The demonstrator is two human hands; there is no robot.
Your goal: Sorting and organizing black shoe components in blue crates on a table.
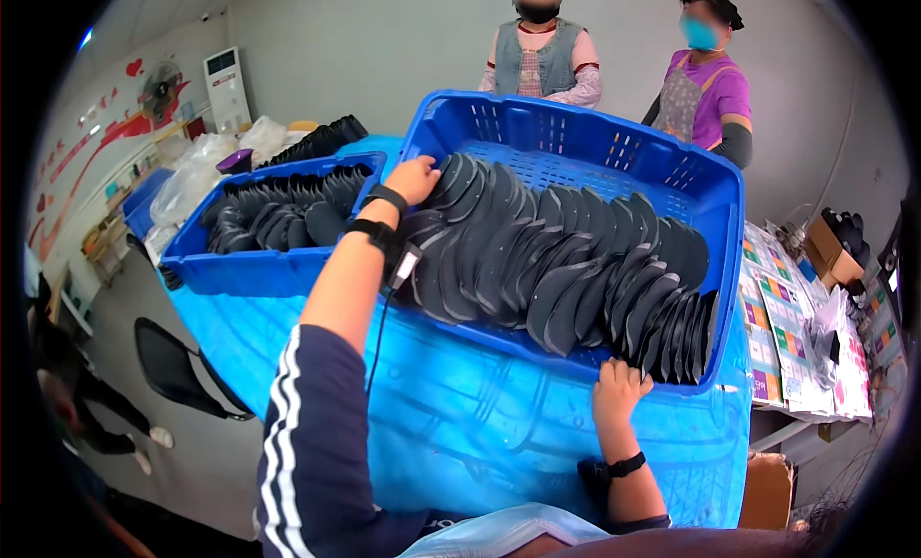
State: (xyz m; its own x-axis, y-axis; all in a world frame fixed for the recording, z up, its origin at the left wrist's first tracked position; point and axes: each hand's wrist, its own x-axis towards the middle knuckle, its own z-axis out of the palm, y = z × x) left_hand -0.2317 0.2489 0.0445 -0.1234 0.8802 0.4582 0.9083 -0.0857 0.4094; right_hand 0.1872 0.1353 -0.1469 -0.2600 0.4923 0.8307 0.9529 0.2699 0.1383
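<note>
A large blue plastic crate (576,121) lies tilted on the table, its far side raised. Rows of thin black curved pieces (499,237), rounded at the end like insoles or pads, stand packed inside it; their exact kind is unclear. My left hand (413,181) is closed over the crate's left rim, its fingertips beside the first pieces. On the near rim, toward the right, my right hand (621,390) has its fingers hooked over the edge by the closely stacked pieces. Both wrists wear black bands, and a small device with a cable hangs at the left one.
Left of it stands a second blue crate (249,272) of similar black pieces. A blue sheet (460,395) covers the table. Two masked people stand beyond. A black chair (182,371) is at left; printed sheets (787,318) cover a side table at right.
</note>
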